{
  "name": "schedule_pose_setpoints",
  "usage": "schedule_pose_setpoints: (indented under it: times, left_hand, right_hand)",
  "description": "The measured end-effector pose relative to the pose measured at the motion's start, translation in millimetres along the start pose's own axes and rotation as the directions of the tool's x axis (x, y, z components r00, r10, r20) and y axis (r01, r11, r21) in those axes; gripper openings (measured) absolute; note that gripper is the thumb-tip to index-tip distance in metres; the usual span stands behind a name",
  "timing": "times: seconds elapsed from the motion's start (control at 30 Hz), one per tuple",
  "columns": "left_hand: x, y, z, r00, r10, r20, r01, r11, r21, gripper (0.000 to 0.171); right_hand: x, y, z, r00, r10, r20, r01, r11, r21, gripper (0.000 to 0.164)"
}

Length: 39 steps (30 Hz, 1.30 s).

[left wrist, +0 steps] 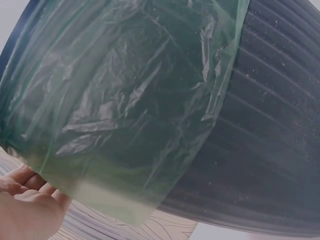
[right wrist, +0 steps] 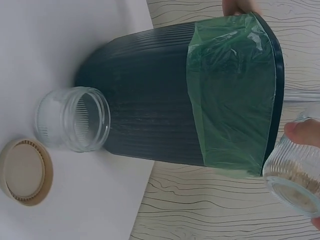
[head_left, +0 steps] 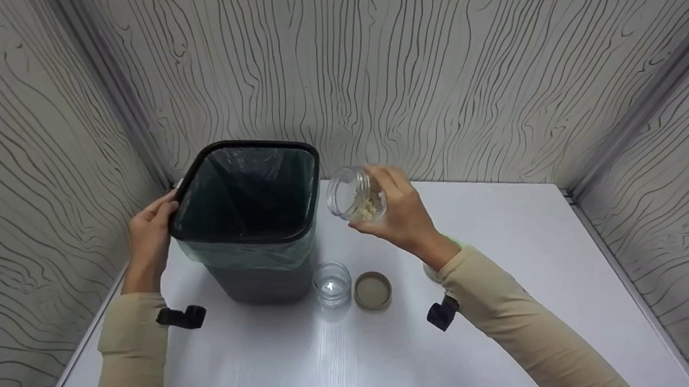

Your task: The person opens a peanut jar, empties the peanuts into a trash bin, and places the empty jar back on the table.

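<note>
A dark trash bin lined with a green plastic bag stands on the left of the table. At the left side of its black rim, my left hand grips the bin; some of its fingers are hidden behind the edge. My right hand holds a ribbed glass jar in the air, right of the bin. This jar is tilted, its open mouth facing the bin, and small pale pieces lie inside it.
A second, lidless glass jar stands on the white table beside the bin's base. Right of it lies a round beige lid, its inner side up. A partly hidden object with a green edge sits behind my right wrist.
</note>
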<state>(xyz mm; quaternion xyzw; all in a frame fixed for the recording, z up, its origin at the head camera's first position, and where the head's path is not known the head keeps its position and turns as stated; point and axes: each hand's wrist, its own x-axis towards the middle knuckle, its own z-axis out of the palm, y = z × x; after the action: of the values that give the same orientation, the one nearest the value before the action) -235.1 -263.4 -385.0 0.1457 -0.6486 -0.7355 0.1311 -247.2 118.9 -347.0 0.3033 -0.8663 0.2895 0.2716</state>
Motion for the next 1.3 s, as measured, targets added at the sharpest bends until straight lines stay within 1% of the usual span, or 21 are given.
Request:
schedule_pose_setpoints:
  times: [0.1,0.23,0.37,0.53,0.7,0.8,0.93,1.1,1.3]
  left_hand:
    - [0.3,-0.1,0.1,1.0,-0.001,0.006,0.001,0.999,-0.036,0.041]
    - [0.3,0.0,0.2,1.0,-0.002,0.01,0.003,0.998,-0.06,0.041]
    - [0.1,0.3,0.1,1.0,-0.007,0.008,0.007,0.998,-0.055,0.041]
    - [0.6,-0.1,1.1,1.0,-0.009,-0.001,0.009,1.0,-0.028,0.04]
    - [0.8,0.2,2.2,1.0,-0.014,-0.012,0.013,1.0,-0.025,0.041]
    - [0.6,0.6,2.2,1.0,-0.015,-0.022,0.015,0.999,-0.03,0.041]
    - [0.4,1.6,1.6,0.999,-0.019,-0.026,0.018,0.999,-0.031,0.039]
    - [0.3,1.4,1.8,1.0,-0.015,-0.01,0.015,0.999,-0.032,0.041]
    - [0.2,2.3,1.8,1.0,-0.02,-0.023,0.019,0.999,-0.03,0.043]
  right_hand:
    - [6.0,-2.5,0.2,0.999,-0.03,-0.011,0.03,0.999,-0.032,0.087]
    - [13.8,-6.1,0.1,0.997,-0.07,-0.017,0.068,0.995,-0.077,0.087]
    - [21.0,-9.3,0.7,0.994,-0.109,-0.014,0.106,0.988,-0.11,0.088]
    - [26.8,-12.5,2.3,0.988,-0.151,-0.005,0.149,0.976,-0.162,0.088]
    - [32.3,-15.3,4.3,0.978,-0.209,-0.001,0.203,0.951,-0.231,0.089]
    - [36.4,-16.3,6.9,0.966,-0.259,0.006,0.251,0.928,-0.274,0.089]
    - [41.9,-16.9,12.1,0.951,-0.31,0.01,0.298,0.905,-0.302,0.088]
    - [46.1,-15.9,17.0,0.94,-0.341,0.002,0.322,0.886,-0.333,0.086]
    - [48.8,-18.7,18.3,0.924,-0.383,0.008,0.355,0.848,-0.393,0.082]
